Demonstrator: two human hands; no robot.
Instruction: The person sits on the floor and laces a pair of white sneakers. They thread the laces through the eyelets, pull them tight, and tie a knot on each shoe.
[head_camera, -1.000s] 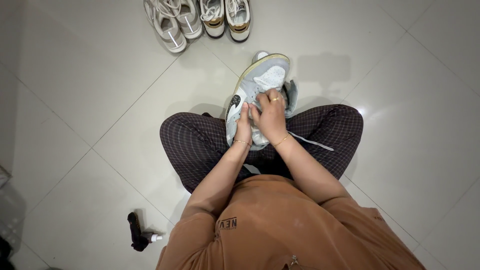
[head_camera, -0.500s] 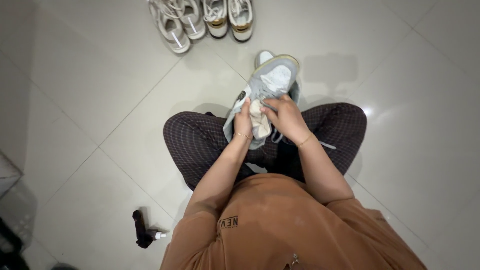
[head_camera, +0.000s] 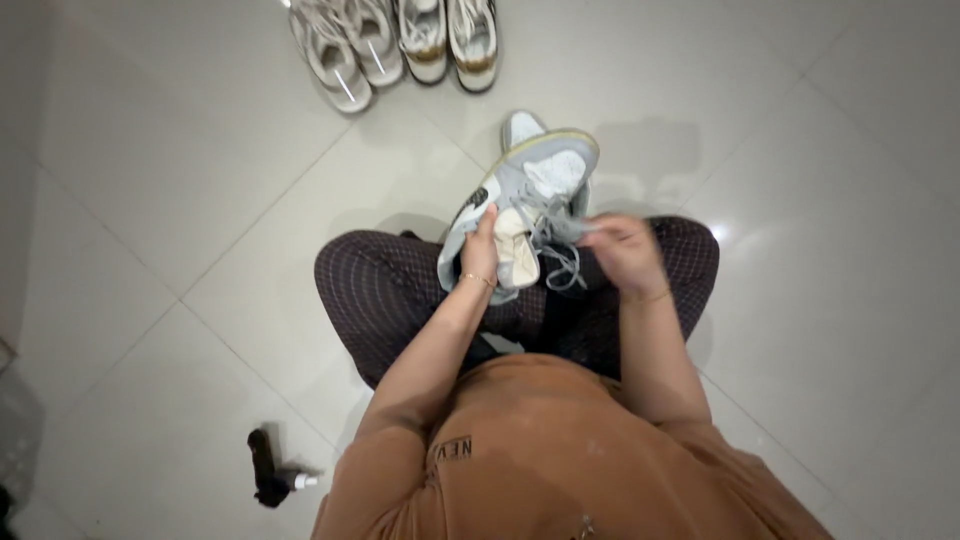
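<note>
I sit cross-legged on a tiled floor with a grey and white sneaker (head_camera: 535, 180) resting over my lap, toe pointing away. My left hand (head_camera: 480, 248) grips the sneaker's side by the collar, thumb against the tongue. My right hand (head_camera: 625, 255) is blurred, off to the right of the shoe, with its fingers closed on the grey shoelace (head_camera: 565, 235), which stretches from the eyelets toward it. Loose lace loops hang over the shoe's opening. A second matching sneaker (head_camera: 520, 127) lies partly hidden beneath the first.
Two pairs of light sneakers (head_camera: 395, 45) stand in a row at the top of the view. A small spray bottle with a dark cloth (head_camera: 272, 475) lies on the floor at lower left. Glossy pale tiles (head_camera: 830, 250) surround me.
My right hand left the top of the shoe and pulled out to the right, drawing the lace with it. The tongue now shows. My left hand kept its grip.
</note>
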